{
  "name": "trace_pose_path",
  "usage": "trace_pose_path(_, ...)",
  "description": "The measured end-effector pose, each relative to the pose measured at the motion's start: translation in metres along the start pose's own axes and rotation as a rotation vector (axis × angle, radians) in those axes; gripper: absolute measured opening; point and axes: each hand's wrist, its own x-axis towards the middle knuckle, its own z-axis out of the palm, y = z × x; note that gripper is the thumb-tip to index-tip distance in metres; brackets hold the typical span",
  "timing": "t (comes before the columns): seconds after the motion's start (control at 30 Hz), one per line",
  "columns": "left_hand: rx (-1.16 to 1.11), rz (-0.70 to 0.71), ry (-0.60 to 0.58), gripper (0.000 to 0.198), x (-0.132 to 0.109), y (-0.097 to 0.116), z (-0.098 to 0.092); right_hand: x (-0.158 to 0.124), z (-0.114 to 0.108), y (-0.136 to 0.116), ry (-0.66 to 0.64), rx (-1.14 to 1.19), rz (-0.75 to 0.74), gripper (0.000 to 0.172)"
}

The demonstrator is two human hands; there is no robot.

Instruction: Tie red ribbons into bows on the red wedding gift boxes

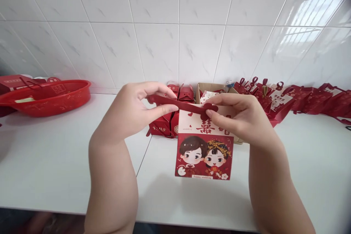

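Observation:
My left hand (153, 104) is closed, with thumb and fingers pinching a dark red strap (189, 106) near its left end. At the strap's other end, which is shaped like a flower, my right hand (233, 113) pinches between thumb and fingers. Just below hangs a red and white paper gift bag (204, 157), held up off the table and printed with two cartoon figures and red characters. Its top edge lies behind the strap and my right fingers. Whether the strap passes through the bag, I cannot tell.
A red plastic basin (63, 100) with red items stands at the left. Small red boxes (160, 128) and an open cardboard box (201, 87) are behind the bag. Several red gift bags (285, 98) line the right of the white table (68, 161), against a tiled wall (156, 51).

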Motion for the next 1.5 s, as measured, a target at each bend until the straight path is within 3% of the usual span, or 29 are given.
trace_pose_path(0.13,-0.128,0.110,0.210,0.011,-0.002,0.001,-0.004,-0.001,-0.002,0.000,-0.088,0.046,0.049,0.003)
trace_pose_path(0.27,-0.138,0.131,0.289,0.010,0.002,-0.001,0.000,-0.001,-0.003,0.000,-0.163,0.072,0.077,0.006)
trace_pose_path(0.4,-0.234,0.346,0.376,0.026,0.008,-0.003,0.006,0.000,-0.002,-0.002,-0.241,0.030,0.044,0.008)
trace_pose_path(0.47,-0.258,0.409,0.438,0.022,0.009,0.000,0.010,0.000,0.001,-0.004,-0.281,0.020,0.054,0.009)
trace_pose_path(0.63,-0.225,0.279,0.566,0.007,0.005,0.011,0.024,-0.002,0.016,-0.008,-0.466,0.081,0.063,0.009)
trace_pose_path(0.77,-0.317,0.315,0.583,0.011,0.007,0.010,0.027,-0.004,0.021,-0.011,-0.508,0.074,-0.015,0.010)
trace_pose_path(0.93,-0.373,0.342,0.504,0.023,0.008,0.006,0.019,-0.006,0.012,-0.009,-0.393,-0.027,-0.189,0.012)
trace_pose_path(1.07,-0.355,0.305,0.398,0.026,0.002,0.009,0.014,-0.005,0.007,-0.007,-0.280,-0.113,-0.483,0.014)
trace_pose_path(1.2,-0.323,0.245,0.219,0.017,-0.003,0.013,0.012,-0.002,0.005,-0.006,-0.132,-0.201,-0.732,0.023)
trace_pose_path(1.37,-0.361,0.213,0.047,0.016,-0.004,0.015,0.012,-0.003,0.003,-0.005,-0.048,-0.310,-0.821,0.025)
trace_pose_path(1.5,-0.278,0.255,0.032,0.011,-0.004,0.020,0.012,-0.006,0.001,-0.007,-0.021,-0.353,-0.828,0.029)
